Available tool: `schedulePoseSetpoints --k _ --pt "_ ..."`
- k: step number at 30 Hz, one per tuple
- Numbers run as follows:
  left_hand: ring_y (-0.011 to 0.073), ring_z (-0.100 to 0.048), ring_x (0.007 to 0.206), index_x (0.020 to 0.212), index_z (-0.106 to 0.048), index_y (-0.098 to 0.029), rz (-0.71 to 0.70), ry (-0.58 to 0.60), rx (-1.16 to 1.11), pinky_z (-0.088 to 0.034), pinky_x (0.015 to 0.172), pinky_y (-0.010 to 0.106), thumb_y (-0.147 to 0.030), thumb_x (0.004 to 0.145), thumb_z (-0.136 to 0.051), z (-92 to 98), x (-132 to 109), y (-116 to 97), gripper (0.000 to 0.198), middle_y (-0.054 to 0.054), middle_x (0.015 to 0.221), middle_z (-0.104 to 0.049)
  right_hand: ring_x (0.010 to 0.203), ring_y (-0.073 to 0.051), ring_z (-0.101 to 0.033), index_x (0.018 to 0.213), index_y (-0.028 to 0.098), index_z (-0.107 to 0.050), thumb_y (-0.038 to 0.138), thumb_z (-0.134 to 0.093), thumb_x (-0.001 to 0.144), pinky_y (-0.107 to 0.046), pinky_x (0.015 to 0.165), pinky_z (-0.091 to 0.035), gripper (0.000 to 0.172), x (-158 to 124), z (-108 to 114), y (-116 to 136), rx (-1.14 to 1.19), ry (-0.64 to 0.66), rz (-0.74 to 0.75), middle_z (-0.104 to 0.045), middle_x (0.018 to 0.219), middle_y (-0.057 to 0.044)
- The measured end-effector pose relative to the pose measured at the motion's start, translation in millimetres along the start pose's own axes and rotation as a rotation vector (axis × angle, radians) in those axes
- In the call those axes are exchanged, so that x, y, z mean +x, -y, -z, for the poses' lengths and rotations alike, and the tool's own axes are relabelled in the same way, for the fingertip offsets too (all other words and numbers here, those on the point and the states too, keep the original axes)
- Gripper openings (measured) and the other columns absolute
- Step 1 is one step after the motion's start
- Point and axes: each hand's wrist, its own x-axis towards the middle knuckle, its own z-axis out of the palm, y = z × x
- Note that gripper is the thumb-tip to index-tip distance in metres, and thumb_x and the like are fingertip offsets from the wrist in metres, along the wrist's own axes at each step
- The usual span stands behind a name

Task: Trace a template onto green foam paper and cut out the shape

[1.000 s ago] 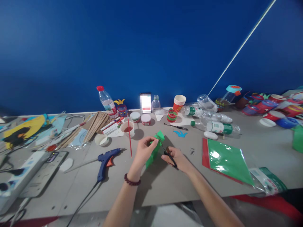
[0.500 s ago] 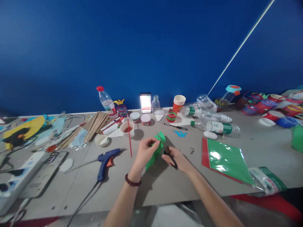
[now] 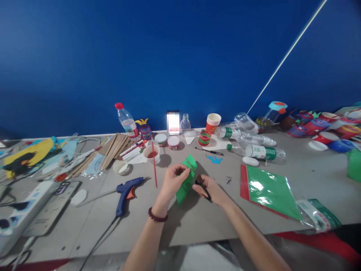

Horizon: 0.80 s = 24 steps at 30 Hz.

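Observation:
Near the middle of the table, my left hand (image 3: 174, 181) pinches a piece of green paper (image 3: 184, 191) between thumb and fingers. The paper is tilted, with part of it above the fingertips and part hanging below them. My right hand (image 3: 210, 189) is closed round the handles of black scissors (image 3: 203, 189). The scissor blades point up and left to the paper's right edge, partly hidden by it. Beyond the hands lie a black pen (image 3: 213, 152) and a blue paper cutout (image 3: 214, 160).
A blue glue gun (image 3: 125, 192) with its cable lies at left. A paper cup (image 3: 152, 155) of reddish liquid has a red brush (image 3: 155, 165) across it. Green sheets (image 3: 270, 192) lie at right, with plastic bottles (image 3: 265, 152) behind. A power strip (image 3: 25, 210) is far left.
The green paper has turned slightly in my left hand, and its lower end has swung right. The scissor blades now show less behind the paper. Both hands stay in nearly the same place.

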Motion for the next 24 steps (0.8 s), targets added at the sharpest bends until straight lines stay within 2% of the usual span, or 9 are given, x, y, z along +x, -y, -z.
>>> schedulePoseSetpoints --k 20,24 --pt "0.0099 -0.048 0.054 0.063 -0.064 -0.015 0.034 -0.034 -0.052 -0.036 0.050 0.021 -0.042 0.063 -0.075 -1.1 -2.0 -6.3 0.029 0.000 0.058 -0.057 0.040 -0.007 -0.030 0.067 0.023 -0.038 0.055 -0.076 0.067 -0.022 0.041 -0.020 0.050 -0.5 -0.7 3.0 0.022 0.003 -0.013 -0.039 0.043 0.011" --pt "0.0093 -0.046 0.052 0.063 -0.064 -0.015 0.015 -0.022 -0.044 -0.034 0.048 0.020 -0.042 0.064 -0.074 -1.2 -1.5 -4.3 0.029 -0.001 0.056 -0.055 0.042 -0.008 -0.035 0.069 0.022 -0.039 0.054 -0.075 0.069 -0.022 0.043 -0.025 0.048 -1.4 -0.3 2.3 -0.007 0.012 0.002 -0.043 0.046 0.009"
